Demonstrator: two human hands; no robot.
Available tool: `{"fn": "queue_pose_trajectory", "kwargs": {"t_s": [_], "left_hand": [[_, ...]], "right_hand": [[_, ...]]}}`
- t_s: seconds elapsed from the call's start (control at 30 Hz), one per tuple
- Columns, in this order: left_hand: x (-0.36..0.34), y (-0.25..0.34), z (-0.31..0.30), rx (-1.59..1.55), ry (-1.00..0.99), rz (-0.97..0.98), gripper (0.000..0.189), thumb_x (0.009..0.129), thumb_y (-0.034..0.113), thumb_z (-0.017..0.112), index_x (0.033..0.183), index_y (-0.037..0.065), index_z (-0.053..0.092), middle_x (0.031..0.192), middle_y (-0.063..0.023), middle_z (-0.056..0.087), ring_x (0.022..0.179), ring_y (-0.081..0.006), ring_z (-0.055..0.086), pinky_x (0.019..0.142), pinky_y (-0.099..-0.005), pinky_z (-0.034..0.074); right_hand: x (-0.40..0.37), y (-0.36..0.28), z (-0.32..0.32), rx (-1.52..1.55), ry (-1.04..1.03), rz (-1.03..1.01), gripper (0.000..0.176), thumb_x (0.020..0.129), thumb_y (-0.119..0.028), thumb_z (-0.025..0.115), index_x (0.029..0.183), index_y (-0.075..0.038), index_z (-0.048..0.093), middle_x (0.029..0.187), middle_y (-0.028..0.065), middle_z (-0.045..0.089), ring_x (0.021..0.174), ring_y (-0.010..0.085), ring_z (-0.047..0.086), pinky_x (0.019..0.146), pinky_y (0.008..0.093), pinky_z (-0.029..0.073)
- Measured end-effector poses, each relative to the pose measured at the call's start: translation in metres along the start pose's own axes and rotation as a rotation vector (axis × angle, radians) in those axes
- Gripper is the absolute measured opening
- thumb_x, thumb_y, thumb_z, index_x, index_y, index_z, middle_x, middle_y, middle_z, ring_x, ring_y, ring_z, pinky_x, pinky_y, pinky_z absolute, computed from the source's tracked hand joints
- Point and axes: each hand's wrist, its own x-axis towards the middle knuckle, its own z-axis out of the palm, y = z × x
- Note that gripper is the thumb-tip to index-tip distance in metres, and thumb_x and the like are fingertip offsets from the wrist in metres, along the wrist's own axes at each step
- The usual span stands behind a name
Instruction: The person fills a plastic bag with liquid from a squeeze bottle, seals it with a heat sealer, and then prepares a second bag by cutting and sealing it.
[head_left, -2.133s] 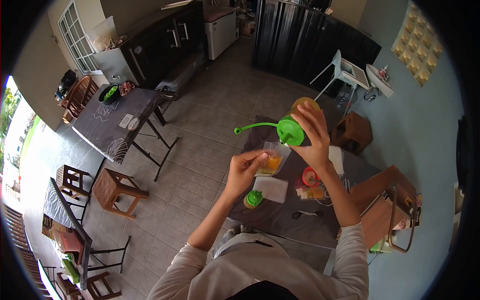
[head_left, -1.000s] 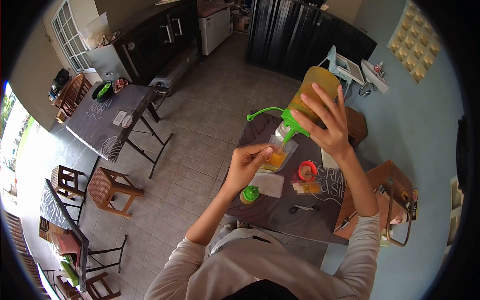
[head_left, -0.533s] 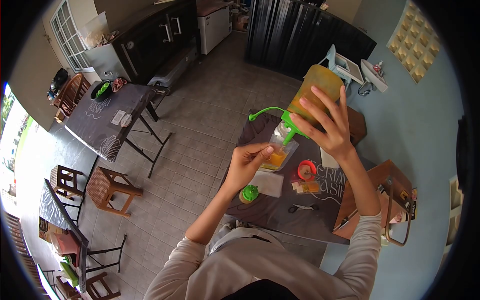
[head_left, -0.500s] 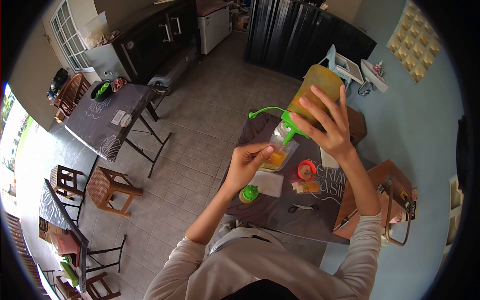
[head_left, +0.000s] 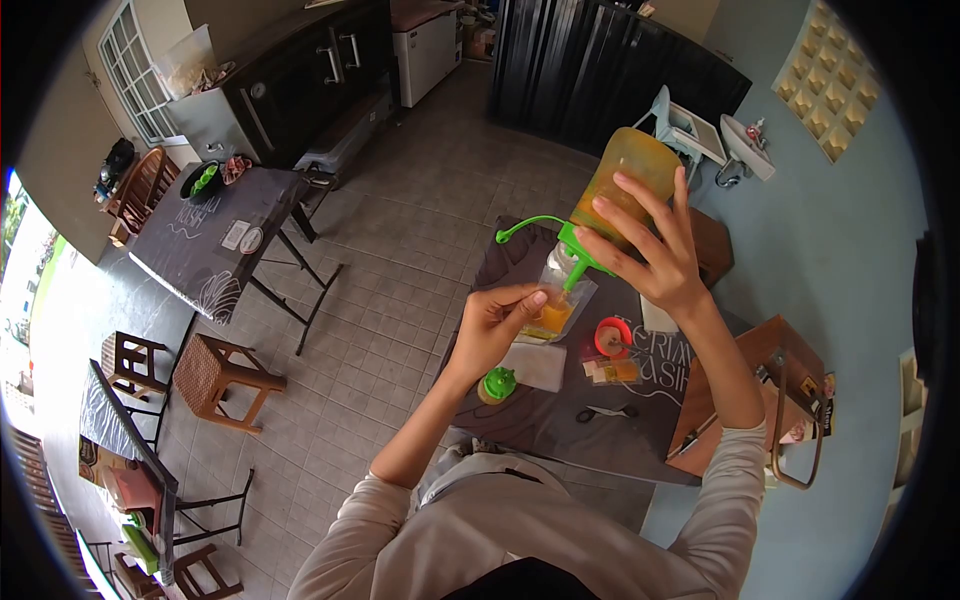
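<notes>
My left hand [head_left: 497, 325] pinches the edge of a small clear plastic bag [head_left: 553, 315] that has orange sauce in its lower part. My right hand [head_left: 655, 245] is wrapped round a squeeze bottle [head_left: 628, 175], tilted upside down, with orange sauce inside and a green cap. The bottle's green nozzle points down into the mouth of the bag. A green cap strap sticks out to the left. Below on the table [head_left: 560, 430] stand a green-topped bottle [head_left: 496, 385], a red bowl [head_left: 613, 338], filled sauce packets [head_left: 612, 371] and scissors [head_left: 606, 412].
A white pad or stack [head_left: 535, 366] lies under the bag. A wooden box with a handle [head_left: 750, 400] stands at the table's right end, near the wall. Another table [head_left: 215, 230] and brown stools [head_left: 225, 375] are to the left. A washbasin [head_left: 748, 150] hangs at the back right.
The bottle and my right hand have shifted very slightly to the left. The nozzle still sits in the bag, and my left hand keeps its pinch.
</notes>
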Motion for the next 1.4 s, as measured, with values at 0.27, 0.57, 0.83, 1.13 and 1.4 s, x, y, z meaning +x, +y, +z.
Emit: {"fn": "queue_pose_trajectory", "kwargs": {"t_s": [0.27,0.57,0.83,1.13,1.4], "left_hand": [[0.001,-0.002,0.000,-0.006,-0.006,0.002,0.023,0.087,0.016,0.053,0.098,-0.003,0.062,0.086,-0.0071,0.064,0.076,-0.0076,0.056,0.069,-0.0223,0.046],[0.002,-0.005,-0.001,-0.004,-0.005,0.005,0.023,0.087,0.016,0.054,0.098,-0.003,0.062,0.086,-0.0065,0.064,0.075,-0.0070,0.055,0.068,-0.0219,0.046],[0.003,-0.012,-0.004,0.028,-0.019,-0.050,0.023,0.087,0.015,0.053,0.098,-0.003,0.062,0.085,-0.0068,0.064,0.077,-0.0074,0.056,0.070,-0.0218,0.047],[0.007,-0.015,-0.001,0.009,-0.028,-0.051,0.023,0.088,0.015,0.053,0.097,-0.004,0.062,0.085,-0.0075,0.064,0.077,-0.0083,0.057,0.071,-0.0224,0.047],[0.007,-0.011,0.000,0.011,-0.024,-0.071,0.023,0.087,0.014,0.053,0.099,-0.004,0.061,0.085,-0.0075,0.064,0.078,-0.0087,0.057,0.072,-0.0224,0.047]], "right_hand": [[-0.002,0.000,0.001,-0.005,-0.018,-0.022,0.033,0.066,-0.021,0.069,0.097,-0.030,0.062,0.111,-0.0066,0.051,0.109,0.0250,0.049,0.097,0.0663,0.023],[-0.005,-0.005,0.003,0.040,-0.031,0.074,0.031,0.065,-0.020,0.069,0.094,-0.028,0.064,0.111,-0.0053,0.052,0.111,0.0234,0.047,0.098,0.0632,0.023],[-0.029,-0.011,0.018,0.203,-0.149,0.302,0.038,0.064,-0.014,0.068,0.099,-0.028,0.064,0.112,-0.0040,0.053,0.114,0.0218,0.045,0.099,0.0593,0.022],[-0.022,-0.002,0.011,0.009,-0.045,0.045,0.034,0.066,-0.022,0.067,0.097,-0.033,0.061,0.111,-0.0074,0.051,0.112,0.0206,0.046,0.099,0.0641,0.022],[-0.014,0.003,0.006,-0.035,-0.050,-0.070,0.033,0.067,-0.022,0.067,0.098,-0.033,0.060,0.110,-0.0071,0.051,0.110,0.0213,0.048,0.097,0.0657,0.024]]}}
